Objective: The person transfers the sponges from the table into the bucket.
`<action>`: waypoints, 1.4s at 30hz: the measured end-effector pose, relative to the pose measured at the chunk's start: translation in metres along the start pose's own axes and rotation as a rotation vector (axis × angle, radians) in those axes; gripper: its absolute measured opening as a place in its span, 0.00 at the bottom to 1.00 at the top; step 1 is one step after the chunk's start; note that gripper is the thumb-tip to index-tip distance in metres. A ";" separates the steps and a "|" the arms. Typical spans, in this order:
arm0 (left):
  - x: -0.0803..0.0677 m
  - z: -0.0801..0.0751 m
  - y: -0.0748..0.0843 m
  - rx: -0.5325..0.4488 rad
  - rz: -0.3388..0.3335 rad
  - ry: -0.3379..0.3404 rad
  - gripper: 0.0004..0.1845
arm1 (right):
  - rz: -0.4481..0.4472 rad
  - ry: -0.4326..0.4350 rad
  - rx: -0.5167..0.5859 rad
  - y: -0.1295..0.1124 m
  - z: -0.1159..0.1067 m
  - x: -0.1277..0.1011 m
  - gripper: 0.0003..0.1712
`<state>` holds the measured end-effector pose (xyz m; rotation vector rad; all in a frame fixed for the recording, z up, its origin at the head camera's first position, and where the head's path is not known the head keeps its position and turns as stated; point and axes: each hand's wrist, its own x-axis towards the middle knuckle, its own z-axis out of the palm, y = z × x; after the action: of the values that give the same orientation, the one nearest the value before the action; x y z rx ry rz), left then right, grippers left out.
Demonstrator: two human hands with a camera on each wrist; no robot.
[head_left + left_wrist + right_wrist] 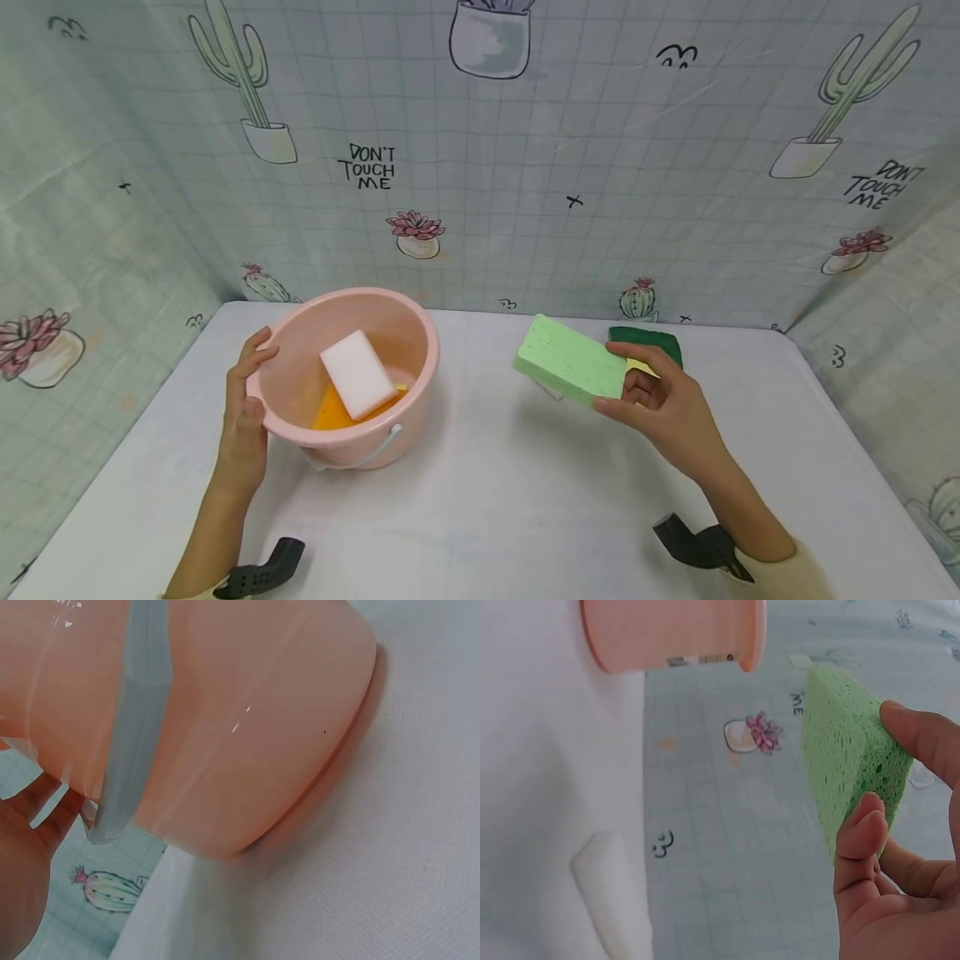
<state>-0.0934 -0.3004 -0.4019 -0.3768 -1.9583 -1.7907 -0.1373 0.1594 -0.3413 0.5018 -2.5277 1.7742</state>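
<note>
From the head camera, the right hand [663,406] pinches a light green sponge [572,361], a flat speckled rectangular block, by its near end between thumb and fingertips; the sponge juts out ahead and to the left of that hand, lifted off the white table [510,500]. Just beyond the hand's knuckles lies a dark green scouring pad [651,339]. The left hand [246,412] rests against the outer rim of a pink bucket [352,437], thumb over the lip, fingers fairly straight along the wall. Inside the bucket, to the right of that hand, a white sponge [357,373] leans on an orange one [330,412].

The left wrist camera shows the bucket's smooth pink wall [255,735] and its pale grey handle [131,727], with the hand's fingers [30,847] just below left.

The right wrist camera shows the green sponge [847,757], porous and edge-on, clamped between thumb [922,739] and fingertip [859,840]; the bucket's underside [671,634] sits well apart, upper left.
</note>
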 end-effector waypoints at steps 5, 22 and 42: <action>-0.001 -0.001 0.000 -0.013 0.005 0.002 0.31 | -0.045 -0.021 0.013 -0.012 0.016 0.013 0.36; 0.002 -0.001 0.000 -0.021 0.018 -0.007 0.31 | -0.198 -0.038 -0.001 -0.050 0.060 0.049 0.36; 0.000 0.000 0.000 -0.019 0.012 -0.007 0.31 | -0.236 -0.102 -0.147 -0.080 0.102 0.079 0.39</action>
<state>-0.0937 -0.3002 -0.4015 -0.4008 -1.9412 -1.8044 -0.1733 0.0218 -0.2897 0.8612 -2.5130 1.5069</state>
